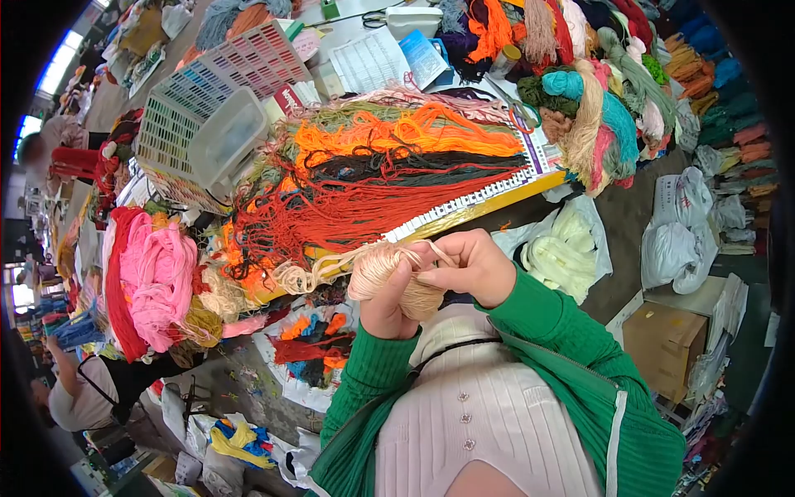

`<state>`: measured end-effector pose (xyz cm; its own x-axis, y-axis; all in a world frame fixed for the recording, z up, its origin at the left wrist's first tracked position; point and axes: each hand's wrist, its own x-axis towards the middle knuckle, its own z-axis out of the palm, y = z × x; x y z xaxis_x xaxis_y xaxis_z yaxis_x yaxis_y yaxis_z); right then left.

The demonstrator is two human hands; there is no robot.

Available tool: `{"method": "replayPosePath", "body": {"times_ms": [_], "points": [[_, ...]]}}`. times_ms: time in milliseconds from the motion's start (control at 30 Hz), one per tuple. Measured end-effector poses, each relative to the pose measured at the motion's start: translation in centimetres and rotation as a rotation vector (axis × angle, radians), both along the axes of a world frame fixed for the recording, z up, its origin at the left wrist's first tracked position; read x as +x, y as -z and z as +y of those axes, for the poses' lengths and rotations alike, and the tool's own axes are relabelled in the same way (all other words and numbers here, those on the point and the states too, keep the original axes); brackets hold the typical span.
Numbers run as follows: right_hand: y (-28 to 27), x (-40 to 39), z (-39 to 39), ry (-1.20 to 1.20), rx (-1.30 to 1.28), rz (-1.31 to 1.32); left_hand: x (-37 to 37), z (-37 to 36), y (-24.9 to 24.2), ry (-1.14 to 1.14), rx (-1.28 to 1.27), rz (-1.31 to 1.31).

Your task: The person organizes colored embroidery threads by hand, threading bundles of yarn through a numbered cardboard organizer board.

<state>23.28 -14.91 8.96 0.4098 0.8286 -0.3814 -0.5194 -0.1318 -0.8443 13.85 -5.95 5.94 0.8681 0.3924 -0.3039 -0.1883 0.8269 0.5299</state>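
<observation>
Here, the left hand (389,302) curls around a bundle of peach yarn (377,269) near the yellow edge (505,200) of the table, while the right hand (478,267) pinches a strand beside it between thumb and forefinger. Red threads (356,205) lie spread beyond.

Upper left: slatted plastic basket (170,124), translucent tub (228,137) at its side. Printed sheet (370,62), blue booklet (423,58) just beside. Scissors (518,108) further right. Left: pink skeins (157,282) touching red skein (124,286). Right: pale yellow yarn (563,253) on white sheeting (601,257); brown carton (667,344), white bags (683,248) near. Far left, another person (79,402), pale top.
</observation>
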Motion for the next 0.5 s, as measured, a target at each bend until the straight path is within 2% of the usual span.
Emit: {"method": "replayPosePath", "body": {"times_ms": [100, 167, 233, 300, 333, 433, 500], "points": [[1.5, -0.2, 0.0, 0.04, 0.12, -0.154, -0.1, 0.1, 0.6, 0.007, 0.031, -0.014], [1.6, 0.6, -0.5, -0.015, 0.14, 0.122, -0.2, 0.3, 0.2, 0.005, -0.012, -0.059], [1.2, 0.8, -0.7, 0.036, 0.141, 0.212, -0.6, 0.7, 0.5, 0.043, -0.004, -0.131], [0.9, 1.0, -1.0, -0.006, 0.028, 0.196, -0.7, 0.8, 0.7, 0.097, -0.062, -0.165], [0.0, 0.3, 0.0, 0.017, 0.102, -0.035, -0.6, 0.9, 0.5, 0.155, -0.117, -0.204], [0.5, 0.4, -0.2, -0.093, 0.016, -0.121, -0.5, 0.5, -0.2, 0.113, -0.085, -0.164], [0.5, 0.3, -0.1, -0.042, 0.042, -0.081, -0.5, 0.7, -0.3, 0.122, -0.086, -0.17]]}}
